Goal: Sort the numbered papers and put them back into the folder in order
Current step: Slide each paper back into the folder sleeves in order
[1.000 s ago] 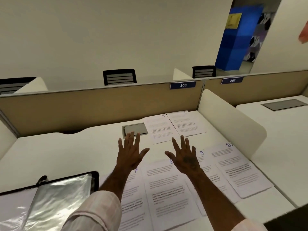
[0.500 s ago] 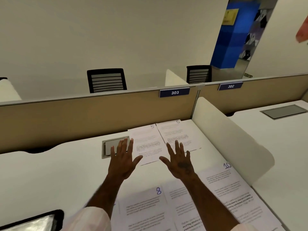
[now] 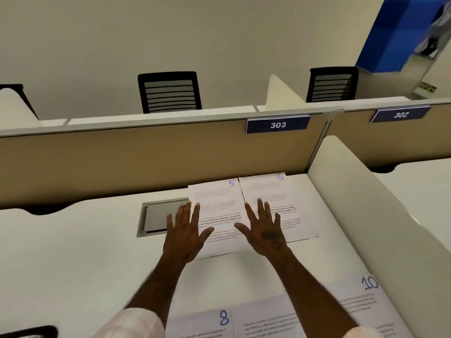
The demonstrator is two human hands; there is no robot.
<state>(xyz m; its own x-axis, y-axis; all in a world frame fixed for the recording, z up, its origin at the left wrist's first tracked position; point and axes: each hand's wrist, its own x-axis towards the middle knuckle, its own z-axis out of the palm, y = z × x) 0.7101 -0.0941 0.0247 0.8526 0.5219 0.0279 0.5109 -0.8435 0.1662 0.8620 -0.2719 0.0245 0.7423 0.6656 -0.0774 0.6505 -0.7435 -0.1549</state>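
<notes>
Left grip (image 3: 186, 230) and right grip (image 3: 264, 228), fingers spread and holding nothing, reach over sheet 5 (image 3: 219, 198) and sheet 6 (image 3: 273, 189). These lie side by side in order on the counter (image 3: 85, 252), probably for gathering.

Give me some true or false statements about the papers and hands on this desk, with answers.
1. Paper 5 lies left of paper 6. True.
2. Both hands are fists. False: the left hand and right hand have their fingers spread.
3. Paper 10 lies right of paper 8. True.
4. The right hand is over paper 8. False: it is over paper 6; paper 8 lies nearer the person.
</notes>
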